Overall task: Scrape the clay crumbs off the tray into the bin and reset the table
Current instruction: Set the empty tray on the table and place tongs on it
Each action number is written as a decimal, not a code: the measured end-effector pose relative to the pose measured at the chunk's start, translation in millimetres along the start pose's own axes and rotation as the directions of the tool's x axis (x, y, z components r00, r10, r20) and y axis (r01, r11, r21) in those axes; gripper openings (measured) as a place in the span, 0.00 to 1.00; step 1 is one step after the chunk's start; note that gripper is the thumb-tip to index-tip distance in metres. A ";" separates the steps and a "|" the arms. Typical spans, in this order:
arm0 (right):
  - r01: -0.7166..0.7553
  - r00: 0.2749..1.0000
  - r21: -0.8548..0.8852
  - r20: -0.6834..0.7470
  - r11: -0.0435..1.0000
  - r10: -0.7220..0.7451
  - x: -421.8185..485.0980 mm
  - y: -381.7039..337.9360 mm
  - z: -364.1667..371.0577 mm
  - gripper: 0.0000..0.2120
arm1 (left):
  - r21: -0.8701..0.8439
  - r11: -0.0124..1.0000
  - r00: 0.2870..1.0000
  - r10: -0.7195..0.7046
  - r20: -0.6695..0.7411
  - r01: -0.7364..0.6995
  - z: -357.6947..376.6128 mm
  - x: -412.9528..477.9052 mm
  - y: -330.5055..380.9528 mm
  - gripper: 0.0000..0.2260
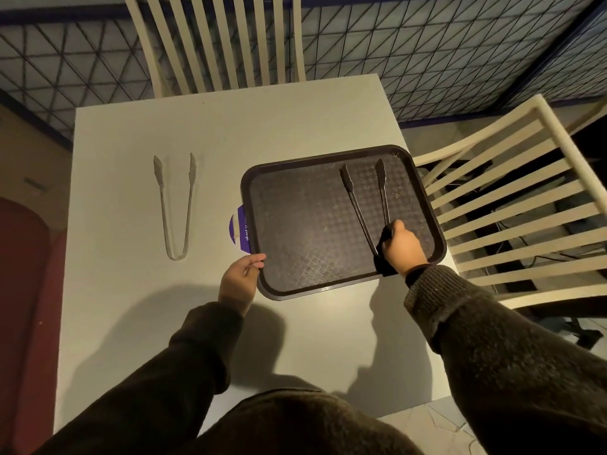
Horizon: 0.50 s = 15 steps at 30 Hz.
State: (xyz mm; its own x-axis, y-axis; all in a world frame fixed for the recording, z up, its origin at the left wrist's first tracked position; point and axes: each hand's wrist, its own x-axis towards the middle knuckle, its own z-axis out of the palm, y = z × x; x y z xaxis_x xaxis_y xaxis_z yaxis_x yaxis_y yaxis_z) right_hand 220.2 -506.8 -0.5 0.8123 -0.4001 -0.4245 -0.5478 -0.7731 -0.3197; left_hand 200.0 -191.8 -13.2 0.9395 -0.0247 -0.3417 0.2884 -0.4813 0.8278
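Observation:
A dark textured tray point(295, 224) lies on the right half of the white table point(147, 323), its right edge overhanging the table a little. Pale crumbs speckle its far right corner point(399, 188). Black tongs point(364, 195) rest on the tray with their tips pointing away from me. My right hand point(402, 246) is closed around their hinged near end. My left hand point(241, 277) pinches the tray's near left corner. No bin shows in this view.
Clear plastic tongs point(175, 205) lie on the table's left half. A purple and white card point(239, 229) sticks out from under the tray's left edge. One white slatted chair point(223, 41) stands behind the table, another point(512, 205) at its right.

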 end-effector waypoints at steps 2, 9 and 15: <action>-0.023 1.000 0.010 0.003 1.000 0.023 0.0 -4.7 1.8 0.13 | 0.012 1.000 1.000 0.009 -0.002 -0.009 1.6 -0.1 -0.1 0.14; -0.029 1.000 -0.012 0.009 1.000 0.029 1.6 -4.6 -0.8 0.13 | -0.015 1.000 1.000 0.009 0.007 -0.009 0.9 -1.6 -1.6 0.13; -0.057 0.991 -0.020 -0.119 0.998 0.054 -11.2 -12.7 -8.1 0.15 | -0.116 0.988 0.995 -0.101 0.026 0.103 -9.5 -2.0 1.4 0.14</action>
State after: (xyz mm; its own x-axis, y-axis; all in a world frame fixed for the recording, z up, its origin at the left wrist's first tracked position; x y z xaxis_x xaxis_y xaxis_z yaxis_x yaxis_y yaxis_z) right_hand 219.7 -496.5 15.2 0.7997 -0.4968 -0.3371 -0.5888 -0.7588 -0.2784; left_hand 200.3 -184.2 -7.2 0.9007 0.0014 -0.4345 0.4031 -0.3760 0.8343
